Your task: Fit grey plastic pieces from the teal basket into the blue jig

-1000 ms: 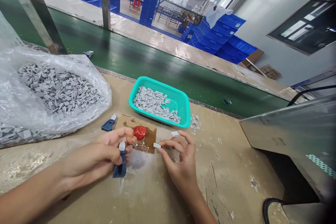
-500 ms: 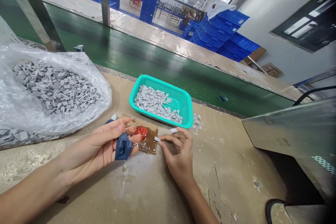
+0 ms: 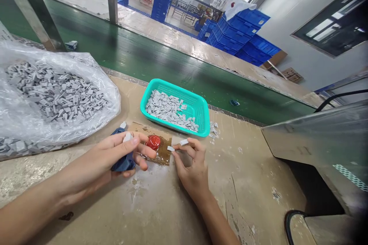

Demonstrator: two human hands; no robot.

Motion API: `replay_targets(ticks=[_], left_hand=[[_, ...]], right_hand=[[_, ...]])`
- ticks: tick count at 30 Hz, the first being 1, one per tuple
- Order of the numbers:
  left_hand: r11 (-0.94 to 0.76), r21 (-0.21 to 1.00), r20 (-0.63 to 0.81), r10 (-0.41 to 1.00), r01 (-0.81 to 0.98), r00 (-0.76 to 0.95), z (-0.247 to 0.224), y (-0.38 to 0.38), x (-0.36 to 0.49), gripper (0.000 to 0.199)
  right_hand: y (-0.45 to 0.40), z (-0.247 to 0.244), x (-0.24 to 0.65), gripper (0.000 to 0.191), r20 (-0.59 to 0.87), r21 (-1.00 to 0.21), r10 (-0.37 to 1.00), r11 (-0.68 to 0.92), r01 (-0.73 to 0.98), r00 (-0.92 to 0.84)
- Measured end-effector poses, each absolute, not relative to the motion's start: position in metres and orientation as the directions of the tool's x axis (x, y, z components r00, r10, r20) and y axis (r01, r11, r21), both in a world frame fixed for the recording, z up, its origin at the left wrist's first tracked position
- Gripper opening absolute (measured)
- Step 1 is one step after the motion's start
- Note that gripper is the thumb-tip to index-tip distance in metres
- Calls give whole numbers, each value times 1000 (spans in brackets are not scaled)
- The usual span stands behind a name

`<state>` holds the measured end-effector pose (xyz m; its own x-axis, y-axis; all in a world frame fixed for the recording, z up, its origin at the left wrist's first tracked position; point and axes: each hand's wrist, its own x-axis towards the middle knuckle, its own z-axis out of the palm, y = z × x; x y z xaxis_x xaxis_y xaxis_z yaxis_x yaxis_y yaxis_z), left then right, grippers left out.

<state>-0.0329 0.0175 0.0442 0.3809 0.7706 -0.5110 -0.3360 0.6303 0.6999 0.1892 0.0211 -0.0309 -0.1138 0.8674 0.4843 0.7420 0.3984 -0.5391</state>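
My left hand (image 3: pixel 115 157) is closed around a dark blue plastic part (image 3: pixel 124 164), which is partly hidden by the fingers. A small white piece (image 3: pixel 127 137) shows at my left fingertips. Just beyond that hand, a second blue part with a white tip (image 3: pixel 118 131) lies mostly hidden. My right hand (image 3: pixel 192 166) pinches a small pale grey plastic piece (image 3: pixel 171 148) between thumb and forefinger, and another piece (image 3: pixel 184 142) sits by its fingers. Between my hands, a red blob (image 3: pixel 153 142) lies on a stained brown pad (image 3: pixel 164 154).
A teal plastic basket (image 3: pixel 172 107) of grey pieces stands beyond my hands. To the left, a clear plastic bag (image 3: pixel 94 84) holds many more. Loose scraps (image 3: pixel 213 130) lie by the basket. A green conveyor belt (image 3: pixel 143 61) runs behind the bench (image 3: pixel 247 183).
My left hand has turned the blue part from upright to low under its fingers, hiding most of it. My right hand has shifted slightly left, and the nearby piece moved with it.
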Motion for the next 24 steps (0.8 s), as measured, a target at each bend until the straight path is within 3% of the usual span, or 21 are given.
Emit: replay_targets(ticks=[10,17,21,24], left_hand=[[678,685,-401,657,-267,638,36,11,-34,29],[648,601,-370,745,-469,555,31,12,-26,42],[644,645,-401,744,-411,535,27,13,-22,33],[641,686,-422,736,-344,529,26,13,-21,38]], right_hand=[[18,-25,189,35,531,-573,847,385,724,-30],[19,-20,183,39,438,-588,897,339,734,-63],[18,-12,180,38,486,-611,873,367,701,-34],[17,-8,179,33,506,-630,863,374,680,-6]])
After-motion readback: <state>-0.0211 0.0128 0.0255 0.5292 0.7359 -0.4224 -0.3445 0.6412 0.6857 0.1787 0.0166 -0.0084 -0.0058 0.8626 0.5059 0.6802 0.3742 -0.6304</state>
